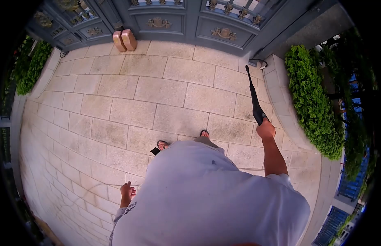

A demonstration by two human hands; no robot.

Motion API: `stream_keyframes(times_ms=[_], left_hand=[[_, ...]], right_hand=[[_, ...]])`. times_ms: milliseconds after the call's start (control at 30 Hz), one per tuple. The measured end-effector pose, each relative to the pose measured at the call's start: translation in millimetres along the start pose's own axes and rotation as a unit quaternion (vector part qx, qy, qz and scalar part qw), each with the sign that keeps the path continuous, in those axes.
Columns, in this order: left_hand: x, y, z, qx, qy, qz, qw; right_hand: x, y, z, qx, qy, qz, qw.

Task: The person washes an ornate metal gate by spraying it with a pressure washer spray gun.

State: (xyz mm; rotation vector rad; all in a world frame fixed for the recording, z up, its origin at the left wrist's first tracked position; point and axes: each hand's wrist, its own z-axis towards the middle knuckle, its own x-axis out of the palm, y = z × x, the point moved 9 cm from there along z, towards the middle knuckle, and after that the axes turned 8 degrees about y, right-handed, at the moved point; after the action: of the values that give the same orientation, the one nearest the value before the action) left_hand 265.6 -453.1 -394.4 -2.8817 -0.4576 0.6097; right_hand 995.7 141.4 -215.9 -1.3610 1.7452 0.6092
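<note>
My right hand [266, 128] is wrapped round the grip of a long black spray wand [256, 102]. The wand points forward and slightly left, its tip over the paving close to the gate's right end. At the lower left, my left hand [128, 190] hangs beside my light shirt with its fingers apart and nothing visible in it. Below the hands lies a floor of pale stone tiles [163, 92].
A grey gate [157, 25] with gold ornaments spans the front. Two pinkish blocks [128, 39] stand against it. Green hedges grow behind low stone kerbs, one hedge [313, 98] on the right and another [35, 67] on the left. A thin hose or cord crosses the tiles.
</note>
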Motion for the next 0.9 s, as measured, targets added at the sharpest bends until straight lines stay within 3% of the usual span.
stream_keyframes(times_ms=[167,367,500,667,800,900], left_hand=[[-20.1,0.5,8.5,-0.004,0.002,-0.013,1.000],[-65.2,-66.6,25.2,0.025,-0.034,-0.087,0.995],[-94.3,-74.0,38.2,0.081,-0.050,-0.105,0.990],[-113.3,0.2,45.5,0.037,-0.033,-0.131,0.990],[-117.1,100.1,40.3,-0.009,-0.054,-0.124,0.991],[-101.7,196.1,54.9,-0.086,-0.072,-0.219,0.969]], right_hand=[[21.6,64.7,10.6,-0.048,-0.016,-0.030,0.998],[29.1,232.1,-18.9,-0.180,-0.021,-0.041,0.983],[17.6,323.6,-52.6,-0.279,-0.054,-0.061,0.957],[-12.5,365.1,-90.5,-0.318,-0.089,-0.074,0.941],[-20.5,330.4,-88.4,-0.256,-0.108,-0.082,0.957],[-29.5,296.0,-85.6,-0.202,-0.109,-0.074,0.970]])
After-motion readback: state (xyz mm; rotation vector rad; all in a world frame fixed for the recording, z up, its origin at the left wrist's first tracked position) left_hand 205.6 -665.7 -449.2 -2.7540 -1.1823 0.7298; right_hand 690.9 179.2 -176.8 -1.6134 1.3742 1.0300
